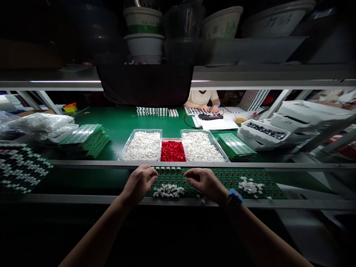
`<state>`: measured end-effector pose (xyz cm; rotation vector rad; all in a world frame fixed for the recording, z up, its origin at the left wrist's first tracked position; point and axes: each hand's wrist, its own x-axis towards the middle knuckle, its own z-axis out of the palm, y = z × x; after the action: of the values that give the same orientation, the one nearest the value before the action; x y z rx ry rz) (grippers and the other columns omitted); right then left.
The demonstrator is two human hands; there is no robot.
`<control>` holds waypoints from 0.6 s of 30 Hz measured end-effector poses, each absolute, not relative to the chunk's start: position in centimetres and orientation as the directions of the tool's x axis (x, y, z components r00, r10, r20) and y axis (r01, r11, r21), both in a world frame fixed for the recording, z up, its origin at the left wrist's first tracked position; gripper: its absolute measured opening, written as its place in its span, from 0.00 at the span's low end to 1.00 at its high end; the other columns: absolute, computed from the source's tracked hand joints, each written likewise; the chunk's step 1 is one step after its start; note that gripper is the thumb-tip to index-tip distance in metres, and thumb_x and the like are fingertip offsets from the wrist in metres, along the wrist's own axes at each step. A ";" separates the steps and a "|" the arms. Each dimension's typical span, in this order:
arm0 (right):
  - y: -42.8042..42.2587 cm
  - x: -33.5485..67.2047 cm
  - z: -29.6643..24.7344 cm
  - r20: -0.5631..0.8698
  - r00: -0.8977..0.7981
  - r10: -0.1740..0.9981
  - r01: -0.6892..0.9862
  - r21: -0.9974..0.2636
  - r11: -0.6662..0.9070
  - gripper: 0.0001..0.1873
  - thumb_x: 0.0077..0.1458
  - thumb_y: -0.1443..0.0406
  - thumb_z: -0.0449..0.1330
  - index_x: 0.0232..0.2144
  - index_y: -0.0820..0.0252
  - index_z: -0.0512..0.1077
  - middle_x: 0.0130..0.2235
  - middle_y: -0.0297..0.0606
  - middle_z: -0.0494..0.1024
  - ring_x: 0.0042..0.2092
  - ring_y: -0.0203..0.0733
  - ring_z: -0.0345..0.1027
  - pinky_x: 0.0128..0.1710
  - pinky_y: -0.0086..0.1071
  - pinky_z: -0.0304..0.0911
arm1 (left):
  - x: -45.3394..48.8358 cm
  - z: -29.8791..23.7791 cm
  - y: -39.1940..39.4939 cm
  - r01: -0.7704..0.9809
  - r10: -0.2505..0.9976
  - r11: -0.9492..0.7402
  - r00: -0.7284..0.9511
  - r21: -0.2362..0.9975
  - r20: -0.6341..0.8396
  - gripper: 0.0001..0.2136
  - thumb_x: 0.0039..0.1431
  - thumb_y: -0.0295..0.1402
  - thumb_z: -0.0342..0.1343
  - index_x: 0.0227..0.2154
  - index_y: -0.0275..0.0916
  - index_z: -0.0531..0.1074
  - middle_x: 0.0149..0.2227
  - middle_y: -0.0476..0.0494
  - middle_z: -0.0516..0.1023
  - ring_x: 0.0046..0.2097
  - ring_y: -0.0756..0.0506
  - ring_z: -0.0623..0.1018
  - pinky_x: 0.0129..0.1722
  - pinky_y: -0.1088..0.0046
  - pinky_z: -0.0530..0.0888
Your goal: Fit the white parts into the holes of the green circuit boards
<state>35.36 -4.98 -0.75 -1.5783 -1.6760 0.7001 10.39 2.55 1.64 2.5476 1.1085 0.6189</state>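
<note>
Working your left hand (pixel 137 183) and right hand (pixel 204 183) over the long green circuit board (pixel 244 181), you are curling your fingers (pixel 187 172), though any pinch is hard to tell; the tiny white plastic switches (pixel 168 191) are light and best taken by their sides.

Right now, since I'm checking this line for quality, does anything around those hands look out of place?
Yes: a white switch seems to have strayed off the green circuit board, lying on the grey rail below the right hand, apart from the loose pile.
</note>
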 end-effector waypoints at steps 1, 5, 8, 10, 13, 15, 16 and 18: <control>-5.1 35.6 -0.9 0.140 0.007 0.990 0.608 -0.787 0.107 0.09 0.50 0.65 0.58 0.33 0.62 0.76 0.30 0.38 0.80 0.31 0.39 0.72 0.33 0.28 0.65 | 9.9 1.5 2.1 0.590 0.733 -0.662 0.639 0.463 0.233 0.05 0.57 0.27 0.54 0.31 0.38 0.76 0.34 0.44 0.76 0.37 0.45 0.76 0.40 0.71 0.72; -5.4 35.9 -1.1 0.187 0.013 0.982 0.696 -0.707 0.125 0.06 0.51 0.67 0.58 0.31 0.61 0.75 0.28 0.36 0.78 0.29 0.37 0.71 0.32 0.27 0.64 | 8.7 0.9 1.1 0.535 0.700 -0.660 0.693 0.528 0.174 0.06 0.55 0.28 0.55 0.32 0.38 0.77 0.35 0.44 0.77 0.38 0.45 0.77 0.41 0.71 0.72; -5.3 35.3 -1.2 0.248 -0.027 0.968 0.751 -0.635 0.183 0.06 0.52 0.69 0.58 0.31 0.60 0.75 0.31 0.36 0.78 0.32 0.36 0.71 0.34 0.27 0.64 | 8.5 0.6 0.8 0.521 0.703 -0.646 0.691 0.558 0.169 0.07 0.55 0.29 0.53 0.31 0.39 0.77 0.35 0.44 0.77 0.38 0.45 0.77 0.41 0.71 0.72; -5.2 34.8 -1.2 0.273 -0.050 0.961 0.775 -0.596 0.210 0.06 0.52 0.70 0.57 0.32 0.61 0.75 0.33 0.37 0.78 0.33 0.37 0.71 0.35 0.27 0.64 | 8.6 0.4 0.7 0.526 0.727 -0.623 0.662 0.579 0.181 0.07 0.56 0.30 0.52 0.30 0.38 0.75 0.34 0.44 0.77 0.38 0.45 0.77 0.41 0.70 0.72; -4.8 33.9 -1.1 0.277 -0.056 0.959 0.810 -0.550 0.206 0.06 0.54 0.70 0.57 0.33 0.61 0.75 0.35 0.38 0.77 0.33 0.37 0.70 0.36 0.28 0.63 | 8.6 0.1 0.2 0.537 0.795 -0.546 0.575 0.643 0.195 0.08 0.58 0.34 0.51 0.34 0.39 0.74 0.33 0.45 0.78 0.37 0.45 0.77 0.39 0.71 0.72; -4.5 33.5 -1.0 0.280 -0.046 0.959 0.832 -0.520 0.192 0.07 0.55 0.70 0.57 0.34 0.60 0.75 0.36 0.39 0.77 0.34 0.38 0.71 0.37 0.28 0.63 | 8.4 -0.2 -0.2 0.517 0.842 -0.468 0.506 0.717 0.185 0.09 0.58 0.37 0.51 0.36 0.39 0.73 0.32 0.47 0.79 0.35 0.46 0.78 0.37 0.73 0.73; -4.4 33.3 -1.0 0.279 -0.042 0.959 0.844 -0.505 0.184 0.07 0.56 0.69 0.56 0.34 0.60 0.75 0.37 0.39 0.77 0.35 0.38 0.71 0.37 0.28 0.63 | 8.3 -0.3 -0.4 0.495 0.863 -0.426 0.474 0.757 0.176 0.10 0.57 0.38 0.52 0.36 0.38 0.73 0.32 0.47 0.79 0.34 0.46 0.78 0.36 0.73 0.73; -4.2 33.0 -0.9 0.269 -0.033 0.963 0.867 -0.472 0.161 0.07 0.57 0.69 0.56 0.35 0.59 0.75 0.38 0.39 0.77 0.36 0.38 0.72 0.38 0.28 0.63 | 8.0 -0.5 -0.9 0.440 0.895 -0.346 0.418 0.829 0.152 0.11 0.55 0.39 0.54 0.36 0.38 0.73 0.32 0.46 0.80 0.34 0.46 0.78 0.36 0.74 0.73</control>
<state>33.05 -4.19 -0.86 -1.7298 -1.9228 0.2409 8.04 -0.94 -0.53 1.9514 1.1311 0.8021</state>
